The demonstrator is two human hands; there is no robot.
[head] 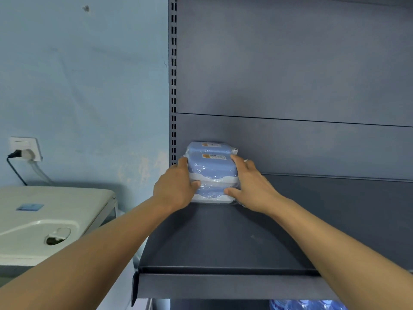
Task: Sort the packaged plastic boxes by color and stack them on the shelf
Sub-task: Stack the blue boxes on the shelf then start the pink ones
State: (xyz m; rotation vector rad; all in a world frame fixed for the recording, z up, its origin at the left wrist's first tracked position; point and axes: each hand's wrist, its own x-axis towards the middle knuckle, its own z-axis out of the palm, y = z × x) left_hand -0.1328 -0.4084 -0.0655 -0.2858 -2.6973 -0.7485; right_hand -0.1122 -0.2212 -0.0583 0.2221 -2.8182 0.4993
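Bracketing the front stack of shrink-wrapped blue-lidded boxes (212,175) from either side, the left hand (176,189) and right hand (252,186) grip it equally near, its long axis running between them, a second blue pack (209,147) just beyond the fingertips on the grey shelf (223,242).

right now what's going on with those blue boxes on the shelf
A person has both hands on a wrapped pack of blue boxes at the back left corner of the grey shelf. The left hand and right hand grip its sides, fingers curled round it. Another blue pack sits just behind it against the back panel.
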